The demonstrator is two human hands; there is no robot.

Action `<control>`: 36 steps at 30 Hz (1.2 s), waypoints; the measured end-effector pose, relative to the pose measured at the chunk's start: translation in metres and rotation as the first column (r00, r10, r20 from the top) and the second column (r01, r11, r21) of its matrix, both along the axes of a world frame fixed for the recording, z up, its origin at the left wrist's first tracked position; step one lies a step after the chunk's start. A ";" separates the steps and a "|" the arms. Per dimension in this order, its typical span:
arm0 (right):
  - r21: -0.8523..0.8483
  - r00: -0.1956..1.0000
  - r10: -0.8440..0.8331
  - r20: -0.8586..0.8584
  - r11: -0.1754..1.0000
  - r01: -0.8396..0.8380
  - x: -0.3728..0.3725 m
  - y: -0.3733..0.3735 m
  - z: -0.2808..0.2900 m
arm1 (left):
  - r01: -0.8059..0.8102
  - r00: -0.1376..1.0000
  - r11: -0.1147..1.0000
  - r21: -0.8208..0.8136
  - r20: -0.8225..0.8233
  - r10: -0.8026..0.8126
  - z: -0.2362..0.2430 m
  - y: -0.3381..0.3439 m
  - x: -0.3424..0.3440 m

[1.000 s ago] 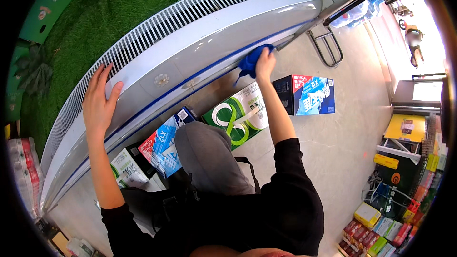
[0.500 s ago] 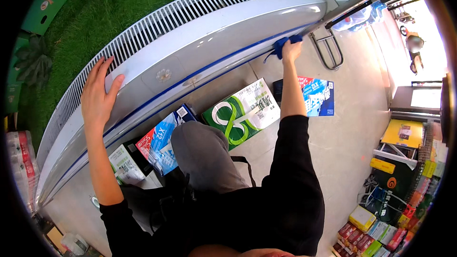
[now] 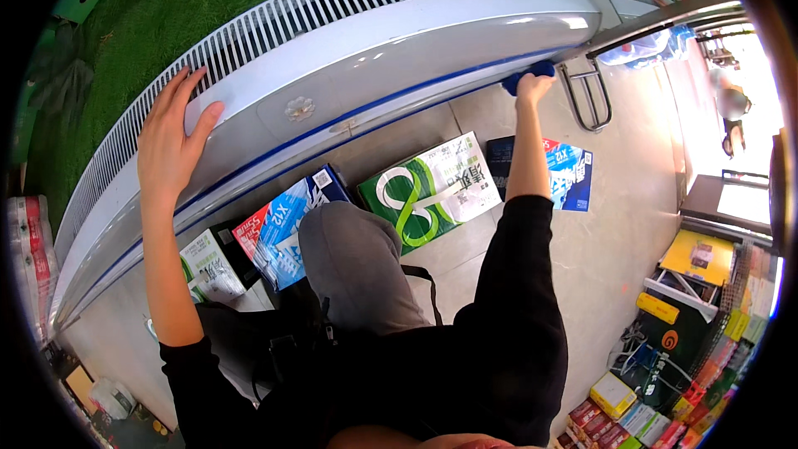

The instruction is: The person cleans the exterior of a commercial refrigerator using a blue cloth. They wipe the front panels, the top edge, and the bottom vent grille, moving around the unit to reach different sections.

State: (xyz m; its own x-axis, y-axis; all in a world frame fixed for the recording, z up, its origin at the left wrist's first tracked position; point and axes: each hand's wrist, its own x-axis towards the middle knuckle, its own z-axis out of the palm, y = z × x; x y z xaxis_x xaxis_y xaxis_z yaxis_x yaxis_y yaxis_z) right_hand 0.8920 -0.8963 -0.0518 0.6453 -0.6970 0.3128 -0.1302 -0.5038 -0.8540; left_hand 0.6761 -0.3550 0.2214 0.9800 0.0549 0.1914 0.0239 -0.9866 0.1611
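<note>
My right hand [image 3: 536,87] is closed round a blue cloth [image 3: 517,76], which presses on the lower front of a curved grey-white display case [image 3: 399,75], close to its right end and beside a blue trim line. With fingers spread, my left hand [image 3: 172,145] rests on the case's upper rim, its fingertips on the slotted grille [image 3: 274,31]. Below the case front, a green and white carton [image 3: 431,191] and blue and red cartons [image 3: 287,224] stand on the floor around my bent knee [image 3: 349,241]. My right forearm partly hides another blue carton [image 3: 569,175].
Green artificial grass [image 3: 191,0] covers the case's inside. A metal tube frame [image 3: 588,96] juts out near its right end. Shelves of packaged goods [image 3: 640,411] line the lower right. A white and green carton [image 3: 212,270] stands at left. Outside the doorway is a person [image 3: 731,108].
My right hand has slid a little to the right along the lower case front with the blue cloth. My left hand stays on the rim. The whole view has shifted slightly.
</note>
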 end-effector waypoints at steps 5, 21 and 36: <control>0.071 0.956 -0.029 -0.292 0.996 0.052 -0.023 0.039 0.006 | -0.011 1.000 1.000 -0.001 0.012 0.011 0.002 0.001 0.000; 0.381 0.950 0.309 -0.036 0.883 -0.273 -0.142 0.211 0.008 | -0.006 1.000 1.000 0.017 0.000 0.006 0.000 0.004 -0.004; -0.490 0.744 0.635 -0.210 0.590 -0.642 -0.194 0.227 0.040 | 0.011 0.994 1.000 0.026 0.107 -0.014 -0.008 0.003 0.000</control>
